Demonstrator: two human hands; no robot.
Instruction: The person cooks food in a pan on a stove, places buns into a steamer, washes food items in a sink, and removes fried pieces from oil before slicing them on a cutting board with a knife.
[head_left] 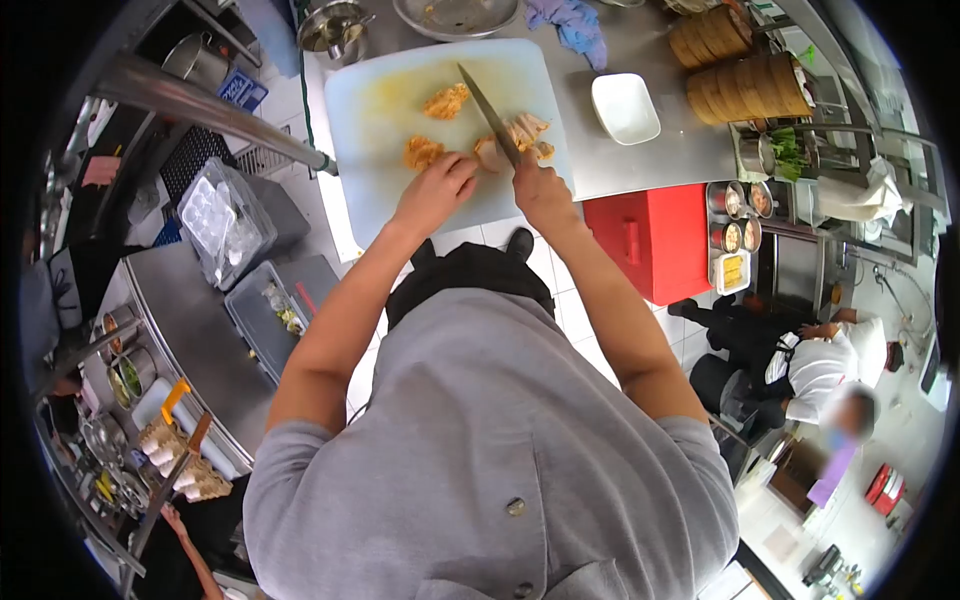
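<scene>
My right hand [545, 198] grips a kitchen knife [487, 108] by its handle, the long blade angled up and left over the cutting board [360, 205]. Beside the blade lies sliced cooked meat [526, 130], which looks like chicken, with a paler cut piece [489, 155] at its left. My left hand [437, 193] rests low on the board with its fingers curled together, close to that pale piece; whether they pinch anything is hidden. Two more browned chunks lie apart: an upper chunk [446, 101] and a lower chunk [423, 152] just above my left hand.
A white square bowl [626, 108] stands right of the board, near a blue cloth [570, 30]. Bamboo steamers [750, 90] are at the far right. Below the counter sits a red box [650, 245]. A co-worker [815, 360] is at lower right; another person's arm [190, 550] shows lower left.
</scene>
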